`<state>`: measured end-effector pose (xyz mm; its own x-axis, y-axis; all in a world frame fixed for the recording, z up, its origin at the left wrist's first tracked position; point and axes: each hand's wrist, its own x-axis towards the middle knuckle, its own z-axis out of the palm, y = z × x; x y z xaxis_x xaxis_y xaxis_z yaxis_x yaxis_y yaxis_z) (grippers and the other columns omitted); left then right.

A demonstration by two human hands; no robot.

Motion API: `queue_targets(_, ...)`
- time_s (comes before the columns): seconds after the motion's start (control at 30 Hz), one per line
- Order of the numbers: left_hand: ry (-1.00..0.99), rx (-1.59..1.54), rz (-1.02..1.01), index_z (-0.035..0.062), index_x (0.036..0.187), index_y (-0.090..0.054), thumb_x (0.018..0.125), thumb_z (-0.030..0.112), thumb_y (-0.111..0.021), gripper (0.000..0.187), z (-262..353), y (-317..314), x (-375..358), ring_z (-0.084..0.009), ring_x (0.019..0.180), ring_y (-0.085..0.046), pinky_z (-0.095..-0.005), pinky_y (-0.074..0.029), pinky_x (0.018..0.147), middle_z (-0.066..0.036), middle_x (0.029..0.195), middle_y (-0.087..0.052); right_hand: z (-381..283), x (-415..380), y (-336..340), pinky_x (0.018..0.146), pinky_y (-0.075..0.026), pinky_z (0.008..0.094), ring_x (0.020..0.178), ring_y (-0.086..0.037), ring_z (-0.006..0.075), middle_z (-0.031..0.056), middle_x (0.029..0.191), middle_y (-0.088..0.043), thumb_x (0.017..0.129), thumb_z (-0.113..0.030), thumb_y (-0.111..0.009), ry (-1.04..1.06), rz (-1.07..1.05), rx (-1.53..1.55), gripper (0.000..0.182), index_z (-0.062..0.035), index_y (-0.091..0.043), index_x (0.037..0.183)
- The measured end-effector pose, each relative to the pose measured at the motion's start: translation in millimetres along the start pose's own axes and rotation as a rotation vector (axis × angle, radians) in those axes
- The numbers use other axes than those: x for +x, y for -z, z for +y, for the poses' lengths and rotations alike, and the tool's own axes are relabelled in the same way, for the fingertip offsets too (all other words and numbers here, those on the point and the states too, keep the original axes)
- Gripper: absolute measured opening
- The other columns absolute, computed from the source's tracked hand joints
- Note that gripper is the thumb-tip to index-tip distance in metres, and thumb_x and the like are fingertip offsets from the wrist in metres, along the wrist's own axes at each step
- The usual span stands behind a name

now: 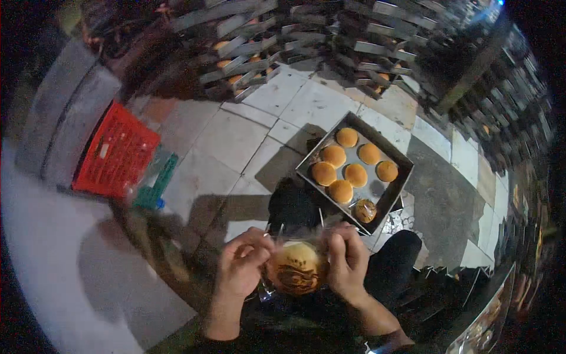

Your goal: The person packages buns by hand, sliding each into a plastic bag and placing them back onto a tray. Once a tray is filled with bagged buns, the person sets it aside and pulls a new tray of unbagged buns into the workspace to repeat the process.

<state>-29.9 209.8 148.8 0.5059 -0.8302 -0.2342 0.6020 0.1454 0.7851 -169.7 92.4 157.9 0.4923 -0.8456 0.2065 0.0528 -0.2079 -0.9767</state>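
Near the bottom centre a round bun point(297, 268), pale on top with dark printed marks, sits in a clear plastic bag. My left hand point(243, 262) pinches the bag's upper left corner, fingers closed. At the opposite corner my right hand point(346, 259) pinches the plastic between thumb and fingers. The film between the hands is blurred. Just beyond, a square metal tray point(377, 221) holds several golden buns point(355, 175). One wrapped bun point(365, 210) with dark marks lies in its near corner.
A red plastic basket point(115, 154) stands at the left, with a green item point(158, 183) beside it. Stacked metal trays point(247, 35), some with buns, line the back, and more stacks point(519, 112) rise on the right. Tiles point(236, 133) cover the floor.
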Motion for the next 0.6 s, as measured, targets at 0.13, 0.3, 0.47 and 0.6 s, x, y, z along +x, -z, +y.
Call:
queue_targets(0.13,0.092,-0.365,-0.091,-0.0005,0.086,-0.058,0.071,0.020,-0.067,0.027,10,-10,14,-0.0202,0.083,-0.053,-0.0348,-0.042,0.081,-0.009,0.088,-0.055,-2,20,-2,0.060,-0.039,0.0250,0.064,-0.048,0.0139,0.0058,0.069,-0.050,0.085,-0.008,-0.050,-0.125,0.043,0.084,0.012,0.0012,-0.051,0.078)
queue_targets(0.3,0.228,-0.295,-0.153,0.0020,0.084,-0.054,0.076,0.019,-0.062,0.021,0,-12,23,-0.0216,0.086,-0.051,-0.0338,-0.043,0.079,-0.008,0.087,-0.055,6,19,8,0.060,-0.039,0.0242,0.064,-0.046,0.0106,0.0044,0.069,-0.050,0.086,-0.011,-0.050,-0.118,-0.003,0.053,0.014,0.0002,-0.051,0.078)
queue_targets(0.47,0.000,-0.219,0.468,0.0059,0.086,-0.050,0.082,0.013,-0.055,0.010,-51,3,38,-0.0178,0.082,-0.051,-0.0324,-0.042,0.073,-0.006,0.086,-0.054,37,10,11,0.058,-0.039,0.0245,0.064,-0.045,0.0088,0.0036,0.065,-0.048,0.087,-0.014,-0.050,-0.347,0.024,0.017,0.017,0.0006,-0.051,0.079)
queue_targets(0.6,0.183,-0.037,0.370,0.0042,0.091,-0.051,0.085,0.018,-0.053,0.015,-100,58,42,-0.0180,0.081,-0.053,-0.0288,-0.043,0.074,-0.005,0.084,-0.057,123,-11,-5,0.049,-0.037,0.0260,0.055,-0.043,0.0089,0.0006,0.063,-0.052,0.088,-0.024,-0.049,-0.285,0.081,-0.141,0.026,-0.0004,-0.052,0.077)
